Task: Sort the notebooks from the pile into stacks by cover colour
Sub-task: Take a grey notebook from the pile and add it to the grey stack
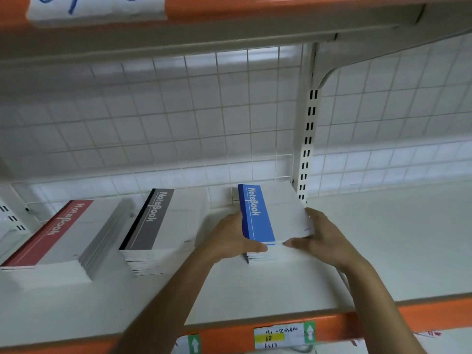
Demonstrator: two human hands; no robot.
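The white shelf board (383, 238) fills the lower half of the view, with an orange front rail. A wire-grid back panel (178, 111) stands behind it against tiled wall. A cream slotted upright (306, 139) rises at the back right of centre and carries the bracket of the upper shelf (255, 34).

Three stacks of notebooks lie on the board in a row, apart from one another. The red stack (58, 233) is at the far left, its lower books fanned out to the right. The grey stack (158, 223) sits in the middle. The blue stack (260, 256) is on the right, just in front of the upright.

Both forearms reach up and forward from the bottom of the view and converge on the blue stack. The blue notebook (270, 213) lies topmost on that stack, cover up, spine to the left.

The left hand (227, 238) grips it at the spine edge, thumb laid rightward along the near edge. The right hand (324, 238) holds the opposite edge, fingers running up that side and thumb pointing left along the near edge. The two thumb tips are close together but apart. Whether the notebook rests fully on the stack or is slightly lifted at the front cannot be told.

A handwritten price label (275, 337) with a yellow band is stuck on the orange rail below.
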